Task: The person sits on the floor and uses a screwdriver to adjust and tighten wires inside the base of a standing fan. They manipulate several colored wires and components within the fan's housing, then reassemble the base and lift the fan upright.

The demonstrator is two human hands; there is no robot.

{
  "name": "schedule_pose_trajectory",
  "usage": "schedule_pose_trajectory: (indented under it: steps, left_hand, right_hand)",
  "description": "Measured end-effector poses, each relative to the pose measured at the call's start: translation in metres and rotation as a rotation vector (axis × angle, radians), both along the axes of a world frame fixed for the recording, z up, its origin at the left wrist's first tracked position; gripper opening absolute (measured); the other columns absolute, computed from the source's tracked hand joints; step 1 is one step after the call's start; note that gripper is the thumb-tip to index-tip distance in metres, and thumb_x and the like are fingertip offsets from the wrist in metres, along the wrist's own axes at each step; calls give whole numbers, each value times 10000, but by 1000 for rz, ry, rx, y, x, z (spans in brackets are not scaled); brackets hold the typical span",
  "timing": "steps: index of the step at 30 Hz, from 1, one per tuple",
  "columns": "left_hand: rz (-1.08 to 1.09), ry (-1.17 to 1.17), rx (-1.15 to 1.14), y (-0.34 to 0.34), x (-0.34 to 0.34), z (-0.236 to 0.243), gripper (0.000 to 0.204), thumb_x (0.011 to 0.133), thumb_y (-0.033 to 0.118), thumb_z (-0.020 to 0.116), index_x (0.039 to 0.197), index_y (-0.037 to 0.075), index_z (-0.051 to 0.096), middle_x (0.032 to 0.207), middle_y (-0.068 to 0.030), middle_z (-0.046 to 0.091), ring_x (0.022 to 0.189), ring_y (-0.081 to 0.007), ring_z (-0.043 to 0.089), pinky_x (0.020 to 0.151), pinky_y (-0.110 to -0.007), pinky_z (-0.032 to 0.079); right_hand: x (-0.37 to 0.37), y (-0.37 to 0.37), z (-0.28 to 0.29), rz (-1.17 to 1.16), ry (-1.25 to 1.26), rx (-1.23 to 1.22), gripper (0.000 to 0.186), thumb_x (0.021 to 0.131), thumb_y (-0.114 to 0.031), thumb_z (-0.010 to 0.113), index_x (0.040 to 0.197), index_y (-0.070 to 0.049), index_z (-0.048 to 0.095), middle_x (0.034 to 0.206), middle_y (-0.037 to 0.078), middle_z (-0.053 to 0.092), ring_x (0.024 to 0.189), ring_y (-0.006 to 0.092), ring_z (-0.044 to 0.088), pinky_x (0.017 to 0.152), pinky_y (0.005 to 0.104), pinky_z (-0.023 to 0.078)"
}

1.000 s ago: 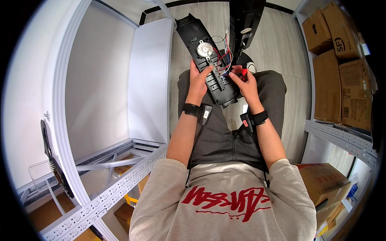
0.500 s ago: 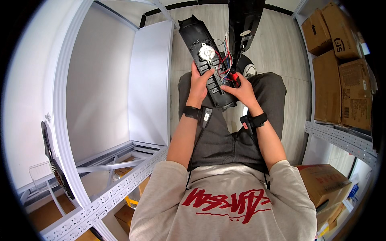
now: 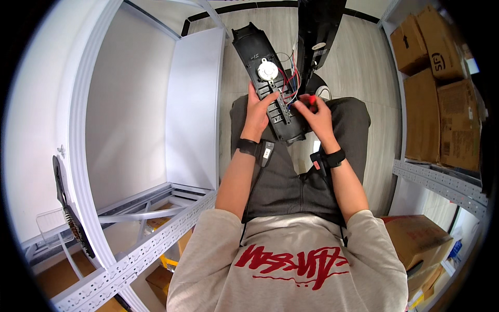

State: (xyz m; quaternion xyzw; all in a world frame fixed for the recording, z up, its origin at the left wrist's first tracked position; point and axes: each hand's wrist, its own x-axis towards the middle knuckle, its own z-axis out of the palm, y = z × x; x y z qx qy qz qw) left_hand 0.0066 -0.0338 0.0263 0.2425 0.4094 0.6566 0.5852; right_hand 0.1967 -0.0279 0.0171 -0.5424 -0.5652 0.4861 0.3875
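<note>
Slanting above the trousers (image 3: 275, 187), the black housing (image 3: 264, 89) looks light and stiff, its wires (image 3: 297, 78) fragile: best held by its edges. The left hand (image 3: 257, 114) clasps one; the right hand (image 3: 319, 119), half-curled, holds a red tool (image 3: 312, 100).

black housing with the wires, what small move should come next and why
I'd probably ease the wires aside with the right grip: they loop along the right side of the black housing, close by, and the left grip holds its left side. A blurred red object in the right grip suggests going gently.
</note>
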Motion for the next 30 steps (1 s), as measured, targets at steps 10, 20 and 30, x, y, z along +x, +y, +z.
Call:
schedule_pose_trajectory:
  steps: [10, 20, 30]
  left_hand:
    - [33, 32, 13, 1, 1, 0, 679, 804, -111, 692, 1380, 68, 380, 1247, -75, 583, 1136, -176, 598, 959, -324, 505]
    - [21, -11, 64, 0, 5, 6, 729, 786, -77, 729, 1398, 53, 353, 1270, -77, 550, 1175, -188, 566, 974, -329, 498]
    - [45, 59, 104, 1, 2, 7, 761, 797, -92, 707, 1438, 71, 332, 1317, -71, 520, 1224, -192, 532, 1023, -345, 464]
  right_hand:
    - [-33, 9, 99, 228, -285, 583, 321, 803, -25, 722, 1115, -92, 683, 1093, 103, 657, 861, 312, 677, 700, 369, 557]
    - [-72, 57, 90, 303, -726, 603, 484, 804, -151, 745, 1265, -174, 599, 1113, 119, 628, 822, 358, 689, 700, 435, 573]
    - [-75, 61, 103, 257, -684, 573, 512, 783, -301, 769, 1252, -137, 644, 1003, 131, 667, 834, 351, 688, 719, 432, 565]
